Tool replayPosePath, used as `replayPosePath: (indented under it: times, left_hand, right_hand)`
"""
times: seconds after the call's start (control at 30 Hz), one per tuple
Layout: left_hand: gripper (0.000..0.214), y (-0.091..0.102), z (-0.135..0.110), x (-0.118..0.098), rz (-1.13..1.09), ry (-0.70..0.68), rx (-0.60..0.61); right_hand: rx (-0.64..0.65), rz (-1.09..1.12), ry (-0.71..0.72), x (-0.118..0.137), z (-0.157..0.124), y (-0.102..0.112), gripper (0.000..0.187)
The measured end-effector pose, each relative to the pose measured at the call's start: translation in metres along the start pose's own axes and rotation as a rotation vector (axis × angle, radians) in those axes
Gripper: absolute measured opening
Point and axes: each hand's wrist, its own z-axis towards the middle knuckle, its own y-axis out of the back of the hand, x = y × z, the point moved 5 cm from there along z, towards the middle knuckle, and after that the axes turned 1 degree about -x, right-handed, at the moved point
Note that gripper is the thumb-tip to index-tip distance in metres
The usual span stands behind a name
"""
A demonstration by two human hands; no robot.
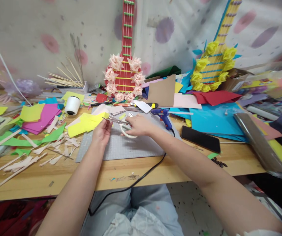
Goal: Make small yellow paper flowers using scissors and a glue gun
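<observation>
one yellow sheet [86, 124], likely soft and light, suits my left hand [102, 132] pinching its edge, my right hand [139, 126] gripping scissors [120, 121].

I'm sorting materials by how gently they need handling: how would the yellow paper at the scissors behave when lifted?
The yellow paper will probably droop or fold, since it looks soft and uneven. It is likely light, as it looks thin. That thinness also means a hard tug might tear it.

Plastic-handled metal scissors [118, 121], matt yellow paper [85, 126], wooden table [108, 168]; glossy black phone [200, 139]
</observation>
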Motion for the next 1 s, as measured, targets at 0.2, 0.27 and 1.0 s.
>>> replayPosePath:
  times: [0.2,0.27,1.0]
  left_hand:
    - [0.010,0.004,0.004,0.001,0.004,-0.024,-0.024]
    - [0.010,0.004,0.003,0.001,0.001,-0.027,-0.031]
    - [0.008,0.000,-0.004,-0.008,0.067,-0.072,-0.009]
  right_hand:
    - [0.002,-0.030,-0.034,0.007,0.000,0.002,0.049]
    - [0.009,-0.034,-0.043,0.008,0.001,0.002,0.044]
    - [0.017,0.002,-0.144,-0.003,0.011,-0.011,0.040]
